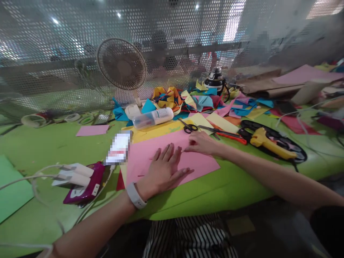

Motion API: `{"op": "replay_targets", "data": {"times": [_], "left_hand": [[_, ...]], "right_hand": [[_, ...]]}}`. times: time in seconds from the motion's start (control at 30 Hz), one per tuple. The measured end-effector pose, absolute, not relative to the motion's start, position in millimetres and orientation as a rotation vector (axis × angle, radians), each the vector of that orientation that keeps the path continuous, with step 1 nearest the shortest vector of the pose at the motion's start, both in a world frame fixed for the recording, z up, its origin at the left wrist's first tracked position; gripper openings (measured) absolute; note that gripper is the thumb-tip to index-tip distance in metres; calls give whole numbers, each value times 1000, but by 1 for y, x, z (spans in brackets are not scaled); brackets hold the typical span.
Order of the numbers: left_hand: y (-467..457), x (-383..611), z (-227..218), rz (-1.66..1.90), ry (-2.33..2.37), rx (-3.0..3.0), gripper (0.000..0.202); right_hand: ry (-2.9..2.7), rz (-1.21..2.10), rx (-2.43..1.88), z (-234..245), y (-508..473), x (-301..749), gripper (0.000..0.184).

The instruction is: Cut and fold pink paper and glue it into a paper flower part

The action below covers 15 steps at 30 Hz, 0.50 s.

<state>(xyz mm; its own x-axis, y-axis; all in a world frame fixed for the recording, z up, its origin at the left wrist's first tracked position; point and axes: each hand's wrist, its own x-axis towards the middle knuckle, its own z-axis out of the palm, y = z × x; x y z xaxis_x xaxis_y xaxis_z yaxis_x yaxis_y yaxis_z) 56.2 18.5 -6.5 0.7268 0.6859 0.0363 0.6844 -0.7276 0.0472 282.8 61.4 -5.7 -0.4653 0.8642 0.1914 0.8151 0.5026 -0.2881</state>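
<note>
While the left hand (162, 172) lies palm-down on the pink sheet (205, 165), fingers spread, the right hand (201, 144) is near it, fingers curled, cannot tell if clamped; sheet on green table (193, 195), overlapping yellow paper (147, 134), black scissors (187, 127) alongside

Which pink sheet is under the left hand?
The large sheet, with the left hand on it; no hand touches the small sheet at left or the far-right sheet.

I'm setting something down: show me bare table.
Bare green tabletop shows between the green sheet, pink slip and phone; a strip borders the near side of the large pink sheet. Its far side is crowded: bottle, scissors, folded papers.
</note>
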Motion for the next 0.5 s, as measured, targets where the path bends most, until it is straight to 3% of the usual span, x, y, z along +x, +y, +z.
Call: {"op": "replay_targets", "data": {"times": [0.5], "left_hand": [[18, 56, -7, 115, 1158, 2893, 79]], "right_hand": [[-2465, 290, -1354, -8, 64, 300, 33]]}}
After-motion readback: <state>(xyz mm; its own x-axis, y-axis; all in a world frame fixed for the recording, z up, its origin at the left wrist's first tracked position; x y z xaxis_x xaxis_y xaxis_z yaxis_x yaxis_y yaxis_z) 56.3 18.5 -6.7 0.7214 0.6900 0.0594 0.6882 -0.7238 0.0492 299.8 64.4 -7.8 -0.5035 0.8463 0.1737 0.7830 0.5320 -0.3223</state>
